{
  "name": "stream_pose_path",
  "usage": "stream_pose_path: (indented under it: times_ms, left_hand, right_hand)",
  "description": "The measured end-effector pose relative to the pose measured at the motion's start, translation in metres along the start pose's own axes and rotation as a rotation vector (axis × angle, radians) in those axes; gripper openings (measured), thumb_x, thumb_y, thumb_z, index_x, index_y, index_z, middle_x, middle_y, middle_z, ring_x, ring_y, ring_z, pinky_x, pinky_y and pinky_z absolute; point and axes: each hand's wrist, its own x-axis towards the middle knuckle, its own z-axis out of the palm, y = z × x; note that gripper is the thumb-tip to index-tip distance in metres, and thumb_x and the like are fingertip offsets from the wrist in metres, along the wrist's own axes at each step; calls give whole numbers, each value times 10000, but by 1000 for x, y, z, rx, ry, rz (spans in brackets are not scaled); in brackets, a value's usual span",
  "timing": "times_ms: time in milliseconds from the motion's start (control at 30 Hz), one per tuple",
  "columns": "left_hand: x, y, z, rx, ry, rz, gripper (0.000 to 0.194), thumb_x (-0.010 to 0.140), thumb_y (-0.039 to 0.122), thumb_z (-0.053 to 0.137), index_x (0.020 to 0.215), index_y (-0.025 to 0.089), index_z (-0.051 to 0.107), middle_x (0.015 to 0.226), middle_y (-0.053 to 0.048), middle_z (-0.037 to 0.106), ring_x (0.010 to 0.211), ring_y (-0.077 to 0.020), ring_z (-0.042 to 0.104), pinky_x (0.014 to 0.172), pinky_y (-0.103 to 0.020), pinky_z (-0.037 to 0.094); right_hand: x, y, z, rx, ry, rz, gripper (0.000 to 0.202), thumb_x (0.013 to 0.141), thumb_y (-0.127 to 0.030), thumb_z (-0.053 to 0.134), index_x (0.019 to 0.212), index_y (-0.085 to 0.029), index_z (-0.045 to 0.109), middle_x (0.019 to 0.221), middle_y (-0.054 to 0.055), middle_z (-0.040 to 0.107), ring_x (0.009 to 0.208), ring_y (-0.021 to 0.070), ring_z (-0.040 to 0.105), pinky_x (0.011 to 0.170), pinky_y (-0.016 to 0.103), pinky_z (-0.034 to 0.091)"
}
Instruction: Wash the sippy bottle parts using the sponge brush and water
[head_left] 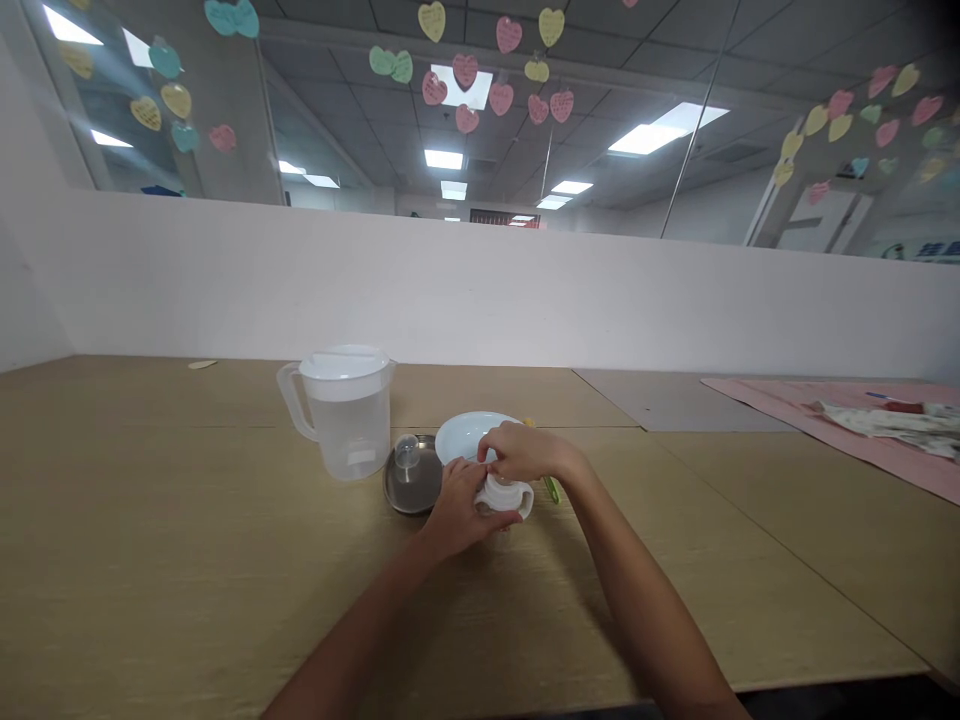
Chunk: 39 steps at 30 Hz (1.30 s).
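My left hand (461,510) is wrapped round a bottle with a white collar and a looped side handle (517,498), which looks like a baby bottle. Its lower part is clear and mostly hidden. Over the bottle's far side, my right hand (521,452) is bent down with its fingers closed together; what they pinch, if anything, is hidden. Behind both hands lies a white plate (465,428). An oval metal tray (416,495) sits left of my left hand and carries a clear domed cap (407,452).
A lidded translucent pitcher (349,420) stands left of the tray. Partly behind my right wrist lies a green-handled thing (553,489). A pink cloth (757,395) with a white cloth (892,425) on it lies far right. A white wall (480,290) closes off the table's back.
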Motion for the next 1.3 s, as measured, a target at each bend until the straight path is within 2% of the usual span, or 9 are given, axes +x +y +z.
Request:
stream_pose_path:
  times_ms: [233,467,667,733,800,900,967,1133,1300]
  left_hand:
    - [0,0,-2,-2,-25,-13,429,611,511,698,884,191,616,830,-23,627,840,-220,548,838,-377,395]
    - [-1,-2,0,-6,-49,-74,503,602,511,707,1000,223,601,919,-20,646,935,-247,556,956,-452,310]
    - [-3,1,-1,-43,-13,-67,577,567,546,718,1042,239,602,980,-33,647,995,-264,532,1001,-461,268]
    - [-2,-3,-3,-69,36,-55,559,607,547,689,1066,243,593,1037,-39,639,1023,-264,526,1007,-459,268]
    - [0,-12,-7,-121,125,-75,449,743,527,564,1096,249,575,1102,-38,623,1057,-245,523,995,-429,302]
    - [5,-34,-16,-147,314,-217,374,885,440,337,1088,224,565,1107,-47,621,1037,-205,549,944,-372,373]
    - [7,-50,-23,-8,364,-328,359,888,417,338,1061,206,572,1087,-63,629,1046,-219,543,952,-388,364]
    - [3,-75,-32,428,176,-451,437,823,396,486,1193,162,491,1210,-129,559,1130,-322,458,945,-505,318]
    - [1,-78,-29,492,136,-411,403,779,264,537,1170,174,504,1152,-125,544,1054,-301,487,894,-458,378]
  right_hand:
    - [-2,1,-2,158,-81,113,457,731,-199,487,1183,-140,519,960,117,643,433,96,530,360,206,369]
    - [-3,1,0,141,-2,109,406,749,-261,521,1134,-133,544,954,120,641,411,82,512,378,211,365]
    - [-5,13,-3,310,-109,96,527,736,-402,583,1201,-175,483,695,15,631,449,102,537,437,201,409]
    - [-5,14,-4,333,-108,92,514,720,-392,602,1178,-183,499,708,13,624,456,98,531,420,194,402]
    - [-6,13,-5,330,-91,86,504,720,-390,605,1174,-194,506,748,18,627,451,88,517,407,190,391]
    - [-6,13,-5,316,-92,109,563,707,-431,622,1201,-195,490,807,35,633,451,78,507,402,186,384]
    - [-5,14,-4,328,-99,122,613,685,-494,632,1199,-192,491,843,48,632,470,80,516,402,183,388]
    - [-4,17,-3,375,-72,114,572,731,-552,564,1171,-191,509,812,43,631,501,89,532,413,177,401]
    - [-6,17,-4,361,5,116,328,859,-309,401,1123,-179,546,689,30,601,470,87,491,406,174,378]
